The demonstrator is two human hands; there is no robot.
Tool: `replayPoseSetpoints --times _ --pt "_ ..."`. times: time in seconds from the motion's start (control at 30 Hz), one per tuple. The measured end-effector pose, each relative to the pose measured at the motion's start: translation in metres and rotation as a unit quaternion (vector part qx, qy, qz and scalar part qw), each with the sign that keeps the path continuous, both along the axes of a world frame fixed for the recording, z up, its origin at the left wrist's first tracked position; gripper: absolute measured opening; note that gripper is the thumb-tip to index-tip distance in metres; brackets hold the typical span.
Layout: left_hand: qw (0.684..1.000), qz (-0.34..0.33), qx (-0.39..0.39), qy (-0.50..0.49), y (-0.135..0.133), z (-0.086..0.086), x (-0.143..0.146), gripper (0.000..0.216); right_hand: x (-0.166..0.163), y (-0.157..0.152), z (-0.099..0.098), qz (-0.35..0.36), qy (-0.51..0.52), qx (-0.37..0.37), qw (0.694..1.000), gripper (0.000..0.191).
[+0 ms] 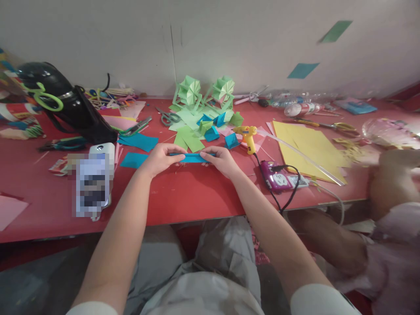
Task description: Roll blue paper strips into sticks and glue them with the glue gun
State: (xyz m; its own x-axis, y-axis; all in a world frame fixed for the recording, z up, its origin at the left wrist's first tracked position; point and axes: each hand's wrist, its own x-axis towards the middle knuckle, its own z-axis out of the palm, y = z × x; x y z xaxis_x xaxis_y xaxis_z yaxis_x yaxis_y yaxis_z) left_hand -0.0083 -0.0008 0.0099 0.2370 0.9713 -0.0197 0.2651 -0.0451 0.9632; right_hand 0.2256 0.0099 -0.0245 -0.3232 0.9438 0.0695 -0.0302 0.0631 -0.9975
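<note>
A folded strip of blue paper [195,158] stretches between my two hands, just above the red table. My left hand [160,159] pinches its left end, thumb along the top edge. At the other end, my right hand [221,161] grips it the same way, with the fingertips partly hidden behind. Flat blue paper sheets [134,160] lie beside my left hand. Beyond my hands are green paper pieces [188,139] and several small folded blue shapes [232,140]. Two pale green folded paper models [189,89] stand further back near the wall.
A yellow glue gun [247,136] and a purple power strip [277,177] with cables lie to the right, before yellow paper sheets [308,148]. Grey scissors [168,117] lie behind. At left are a phone [93,183] and a black bottle [62,98]. Another person's arm [393,179] rests at far right.
</note>
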Motion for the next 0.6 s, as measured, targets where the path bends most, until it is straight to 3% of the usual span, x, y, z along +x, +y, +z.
replayPoseSetpoints --times 0.37,0.6 --pt "0.998 -0.004 -0.034 -0.058 0.004 -0.008 -0.002 0.033 -0.001 0.001 -0.003 0.004 0.022 0.004 1.000 0.037" --pt "0.999 0.002 -0.034 -0.018 0.003 -0.009 0.001 0.034 0.000 0.002 -0.003 -0.005 0.017 -0.006 1.000 0.039"
